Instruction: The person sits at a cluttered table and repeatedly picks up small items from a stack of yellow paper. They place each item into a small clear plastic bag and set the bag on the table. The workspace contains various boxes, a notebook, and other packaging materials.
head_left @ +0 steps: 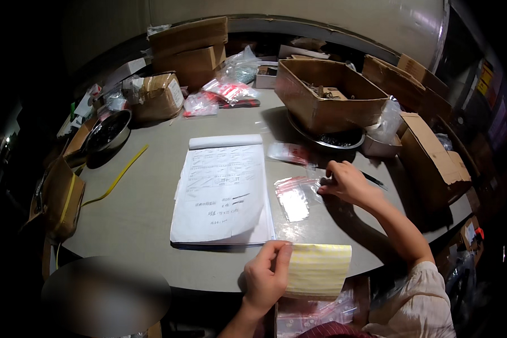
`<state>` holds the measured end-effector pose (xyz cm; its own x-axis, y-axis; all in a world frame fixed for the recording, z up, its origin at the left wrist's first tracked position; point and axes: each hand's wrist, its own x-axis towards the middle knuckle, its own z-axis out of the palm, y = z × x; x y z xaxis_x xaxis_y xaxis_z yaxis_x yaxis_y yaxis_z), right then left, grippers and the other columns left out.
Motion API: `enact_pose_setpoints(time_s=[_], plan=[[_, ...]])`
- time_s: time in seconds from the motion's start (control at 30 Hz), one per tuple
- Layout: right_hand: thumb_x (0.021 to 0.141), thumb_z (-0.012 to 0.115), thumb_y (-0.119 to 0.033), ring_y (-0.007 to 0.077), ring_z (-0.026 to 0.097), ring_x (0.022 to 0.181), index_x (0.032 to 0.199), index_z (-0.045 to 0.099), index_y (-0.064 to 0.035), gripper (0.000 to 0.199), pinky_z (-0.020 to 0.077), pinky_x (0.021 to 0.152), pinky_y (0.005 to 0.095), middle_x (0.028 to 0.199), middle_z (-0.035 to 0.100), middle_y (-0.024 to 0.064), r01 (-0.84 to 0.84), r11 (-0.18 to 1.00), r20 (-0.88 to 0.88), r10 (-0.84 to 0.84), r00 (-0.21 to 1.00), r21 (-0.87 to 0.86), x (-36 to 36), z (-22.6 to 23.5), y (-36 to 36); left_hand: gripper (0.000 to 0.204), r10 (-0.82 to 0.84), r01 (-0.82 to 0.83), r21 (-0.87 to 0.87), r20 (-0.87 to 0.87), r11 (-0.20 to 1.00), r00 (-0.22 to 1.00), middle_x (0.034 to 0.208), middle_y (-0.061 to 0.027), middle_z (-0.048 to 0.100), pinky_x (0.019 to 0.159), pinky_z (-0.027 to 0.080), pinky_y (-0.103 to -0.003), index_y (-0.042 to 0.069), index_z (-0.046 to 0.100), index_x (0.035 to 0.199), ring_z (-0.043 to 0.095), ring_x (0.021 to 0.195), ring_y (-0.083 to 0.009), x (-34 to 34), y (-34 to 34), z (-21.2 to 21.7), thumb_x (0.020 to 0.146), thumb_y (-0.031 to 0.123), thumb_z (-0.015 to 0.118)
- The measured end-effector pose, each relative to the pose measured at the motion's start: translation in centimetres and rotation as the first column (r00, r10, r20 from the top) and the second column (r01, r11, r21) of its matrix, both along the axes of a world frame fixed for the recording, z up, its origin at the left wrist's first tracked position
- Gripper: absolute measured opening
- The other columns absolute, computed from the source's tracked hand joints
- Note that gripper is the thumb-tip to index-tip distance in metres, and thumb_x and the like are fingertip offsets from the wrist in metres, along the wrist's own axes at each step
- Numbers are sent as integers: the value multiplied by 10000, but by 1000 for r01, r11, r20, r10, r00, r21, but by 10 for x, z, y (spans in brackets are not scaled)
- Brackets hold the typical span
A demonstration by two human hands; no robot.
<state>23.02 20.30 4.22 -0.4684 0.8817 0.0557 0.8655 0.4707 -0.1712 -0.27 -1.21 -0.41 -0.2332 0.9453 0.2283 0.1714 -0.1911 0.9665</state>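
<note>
My left hand pinches the left edge of a yellow-and-white striped sheet, held just over the table's near edge. My right hand is to the right of the notepad, its fingertips closed on a small clear zip bag. Beside that bag lies another zip bag with a red strip along its top, shining in the light. A little farther away, a flat stack of red-and-white plastic bags rests on the table. The notepad, with handwritten pages, lies left of these bags.
A cardboard box sits over a metal bowl of dark small parts. Another bowl and a yellow strap are at left. More boxes line the right. Below the table edge, a box holds plastic bags. A pen lies beyond my right wrist.
</note>
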Motion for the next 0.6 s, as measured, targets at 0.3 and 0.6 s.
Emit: enact_pose_setpoints(time_s=[0.3, 0.6], plan=[[984, 696, -211, 395, 558, 1284, 1350, 640, -70, 397, 435, 1079, 497, 1386, 595, 179, -188, 949, -282, 258, 924, 254, 83, -43, -102, 227, 78, -213, 198, 530, 957, 845, 816, -40, 654, 662, 460, -237, -5, 645, 1039, 564, 695, -92, -7, 1, -9, 1105, 199, 570], [969, 713, -136, 308, 620, 1083, 1224, 695, -56, 268, 490, 961, 419, 1240, 662, 125, -375, 915, -439, 402, 804, 152, 63, -34, -230, 229, 2, -20, 27, 553, 999, 833, 708, -49, 600, 546, 410, -250, 1, 611, 1021, 521, 575, -107, -9, 3, -11, 1128, 192, 546]])
